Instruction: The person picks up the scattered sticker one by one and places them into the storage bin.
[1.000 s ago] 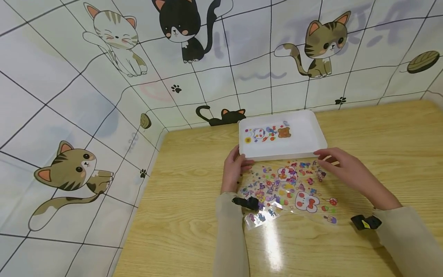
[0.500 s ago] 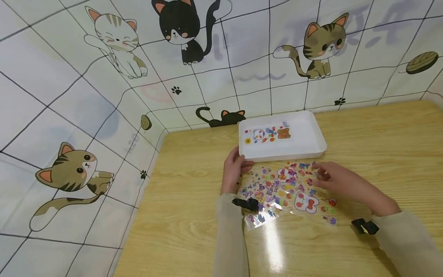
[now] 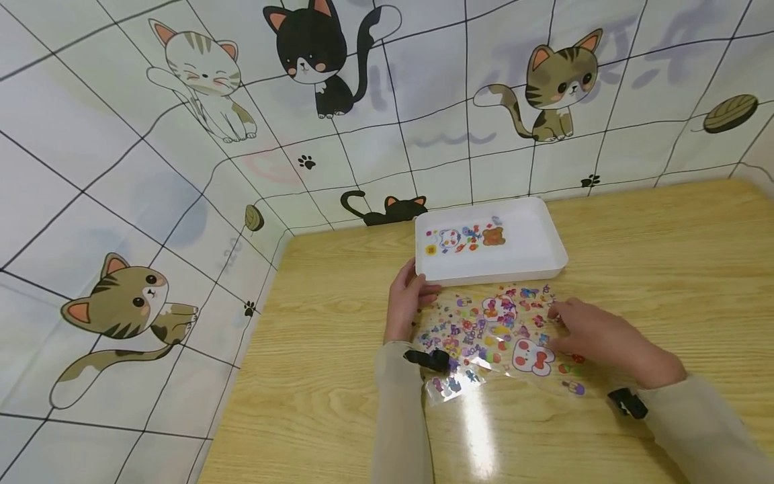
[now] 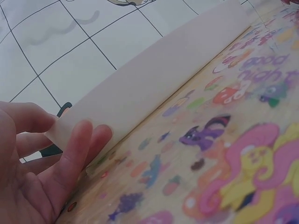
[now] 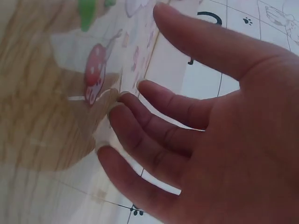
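Note:
A white shallow tray (image 3: 535, 235) stands at the back of the wooden table, with a bear sticker (image 3: 493, 236) and several other colourful stickers on its left part. My left hand (image 3: 404, 304) grips the tray's front left corner; the left wrist view shows its thumb against the outer wall (image 4: 154, 70). Just in front of the tray lie clear sticker sheets (image 3: 502, 329), overlapping, printed with rabbits, ponies and fruit. Over their right edge is my right hand (image 3: 605, 339). In the right wrist view its fingers (image 5: 140, 140) are spread and loosely bent, fingertips right at the clear film.
Pale wood table (image 3: 320, 376) extends to both sides and in front of the sheets. A white sheet wall with black grid lines and cartoon cats (image 3: 562, 87) closes off the back and left. Dark straps (image 3: 429, 359) sit at both sleeve cuffs.
My right hand has left the tray's front right corner and come down towards me, to the right edge of the sticker sheets. The left hand stays at its corner.

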The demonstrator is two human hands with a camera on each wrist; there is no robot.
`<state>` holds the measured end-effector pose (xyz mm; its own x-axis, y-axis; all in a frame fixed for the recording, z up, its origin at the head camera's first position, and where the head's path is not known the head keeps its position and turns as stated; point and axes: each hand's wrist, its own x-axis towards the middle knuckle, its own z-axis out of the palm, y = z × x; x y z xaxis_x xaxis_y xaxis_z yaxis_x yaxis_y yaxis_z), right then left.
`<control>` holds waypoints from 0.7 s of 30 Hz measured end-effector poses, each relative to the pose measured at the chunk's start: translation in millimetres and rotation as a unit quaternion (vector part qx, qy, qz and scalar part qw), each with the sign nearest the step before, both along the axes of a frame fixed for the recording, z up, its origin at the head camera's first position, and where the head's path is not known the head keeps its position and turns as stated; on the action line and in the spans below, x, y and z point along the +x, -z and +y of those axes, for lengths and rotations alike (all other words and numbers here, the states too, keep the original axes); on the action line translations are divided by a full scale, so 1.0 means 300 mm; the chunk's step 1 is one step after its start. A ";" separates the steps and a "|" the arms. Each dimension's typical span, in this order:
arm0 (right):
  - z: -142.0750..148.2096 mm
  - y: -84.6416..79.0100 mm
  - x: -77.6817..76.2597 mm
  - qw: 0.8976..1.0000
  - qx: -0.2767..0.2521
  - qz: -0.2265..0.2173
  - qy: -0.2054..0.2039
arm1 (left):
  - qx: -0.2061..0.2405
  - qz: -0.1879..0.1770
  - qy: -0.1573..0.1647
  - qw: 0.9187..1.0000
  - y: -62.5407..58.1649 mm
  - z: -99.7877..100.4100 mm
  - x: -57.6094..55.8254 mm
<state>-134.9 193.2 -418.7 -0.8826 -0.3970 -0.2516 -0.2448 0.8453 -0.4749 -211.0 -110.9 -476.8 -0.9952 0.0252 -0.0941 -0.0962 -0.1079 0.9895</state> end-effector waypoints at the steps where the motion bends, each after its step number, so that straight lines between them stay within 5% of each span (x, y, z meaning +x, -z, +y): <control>1: -0.003 0.001 0.003 1.000 0.005 -0.002 0.005 | 0.000 -0.001 0.000 1.000 0.000 0.001 0.000; 11: -0.043 0.014 0.053 0.995 0.082 0.064 0.009 | 0.000 0.002 -0.003 1.000 0.012 0.005 0.002; 21: -0.067 0.004 0.071 0.989 0.099 0.107 -0.007 | -0.003 0.008 -0.013 1.000 0.012 0.003 -0.003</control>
